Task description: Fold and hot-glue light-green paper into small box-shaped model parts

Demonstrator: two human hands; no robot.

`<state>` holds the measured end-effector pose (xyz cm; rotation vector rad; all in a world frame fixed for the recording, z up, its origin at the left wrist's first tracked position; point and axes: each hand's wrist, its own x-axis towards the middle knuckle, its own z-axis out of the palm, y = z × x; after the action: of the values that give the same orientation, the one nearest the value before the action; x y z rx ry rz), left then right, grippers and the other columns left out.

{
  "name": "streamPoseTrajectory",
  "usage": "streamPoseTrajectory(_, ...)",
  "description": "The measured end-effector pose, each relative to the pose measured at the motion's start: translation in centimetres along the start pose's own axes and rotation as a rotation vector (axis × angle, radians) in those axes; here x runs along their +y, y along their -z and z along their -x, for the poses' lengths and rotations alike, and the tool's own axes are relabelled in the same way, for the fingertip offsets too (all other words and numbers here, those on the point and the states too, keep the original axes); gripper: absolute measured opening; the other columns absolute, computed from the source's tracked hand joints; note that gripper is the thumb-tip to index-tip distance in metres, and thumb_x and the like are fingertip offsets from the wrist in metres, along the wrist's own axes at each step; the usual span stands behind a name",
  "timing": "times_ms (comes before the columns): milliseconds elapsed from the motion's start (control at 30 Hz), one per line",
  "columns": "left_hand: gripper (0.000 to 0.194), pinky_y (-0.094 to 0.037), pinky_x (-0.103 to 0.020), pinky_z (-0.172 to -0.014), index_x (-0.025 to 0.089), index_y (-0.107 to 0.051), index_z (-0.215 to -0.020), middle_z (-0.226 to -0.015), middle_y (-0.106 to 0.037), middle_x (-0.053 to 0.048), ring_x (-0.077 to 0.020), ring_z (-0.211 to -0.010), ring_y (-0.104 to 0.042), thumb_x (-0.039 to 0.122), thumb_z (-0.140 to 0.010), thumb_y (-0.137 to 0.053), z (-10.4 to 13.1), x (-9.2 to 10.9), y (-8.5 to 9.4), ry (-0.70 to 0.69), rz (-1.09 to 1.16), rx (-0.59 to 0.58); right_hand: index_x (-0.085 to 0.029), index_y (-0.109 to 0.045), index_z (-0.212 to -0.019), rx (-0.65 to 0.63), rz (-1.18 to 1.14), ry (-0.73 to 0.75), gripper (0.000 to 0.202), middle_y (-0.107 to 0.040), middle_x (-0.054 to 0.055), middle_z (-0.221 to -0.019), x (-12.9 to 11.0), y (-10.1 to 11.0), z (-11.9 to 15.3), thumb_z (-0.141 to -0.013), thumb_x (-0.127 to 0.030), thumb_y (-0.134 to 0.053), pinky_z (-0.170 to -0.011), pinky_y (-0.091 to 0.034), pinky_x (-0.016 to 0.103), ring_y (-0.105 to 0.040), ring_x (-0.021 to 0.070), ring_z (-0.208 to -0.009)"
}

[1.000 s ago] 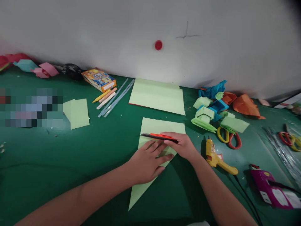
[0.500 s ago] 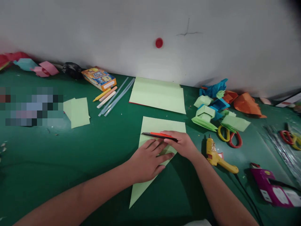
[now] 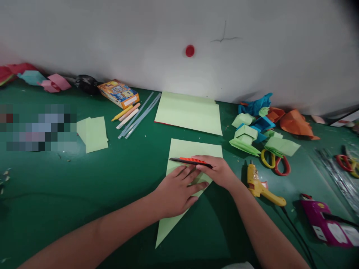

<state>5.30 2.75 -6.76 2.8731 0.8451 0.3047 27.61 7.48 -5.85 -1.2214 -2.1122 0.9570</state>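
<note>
A pale green sheet [image 3: 193,147] with a long slanted lower edge lies on the green table [image 3: 126,172] in front of me. My left hand [image 3: 179,192] rests flat on it, fingers spread, holding nothing. My right hand [image 3: 220,170] is closed on a black and orange cutter [image 3: 190,161], which lies low across the sheet with its tip near the left edge. The fingertips of my left hand are just below the cutter, close to my right fingers.
Behind are a pale green paper stack [image 3: 189,112], clear sticks [image 3: 141,116], crayons [image 3: 127,116] and a crayon box [image 3: 119,92]. Small green sheets [image 3: 95,134] lie left. Folded papers [image 3: 246,132], scissors [image 3: 282,166], a yellow glue gun [image 3: 260,186] and a purple item [image 3: 322,220] lie right.
</note>
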Motion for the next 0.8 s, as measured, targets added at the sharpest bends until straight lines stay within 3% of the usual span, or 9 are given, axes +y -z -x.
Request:
streamPoseTrajectory(433, 0.052, -0.020, -0.046, -0.123, 0.032, -0.041, -0.155, -0.163, -0.041, -0.009, -0.0290, -0.149, -0.039, 0.048, -0.107, -0.036, 0.02, -0.03, -0.08, 0.005, -0.009, -0.010, -0.030, -0.068, -0.132, -0.017, 0.094, 0.111, 0.033, -0.073, 0.001, -0.130, 0.30, 0.19, -0.05, -0.102, -0.029, -0.055, -0.107, -0.054, 0.037, -0.068, 0.0222, -0.120)
streamPoseTrajectory(800, 0.052, -0.016, -0.050, -0.125, 0.032, -0.040, -0.156, -0.165, -0.039, -0.008, -0.0303, -0.153, -0.032, 0.048, -0.106, -0.038, 0.10, -0.14, -0.21, 0.001, -0.001, -0.020, -0.033, -0.067, -0.134, 0.004, 0.133, 0.169, 0.034, -0.074, 0.003, -0.127, 0.75, -0.12, 0.18, -0.106, -0.031, -0.049, -0.106, -0.054, 0.042, -0.067, 0.0226, -0.119)
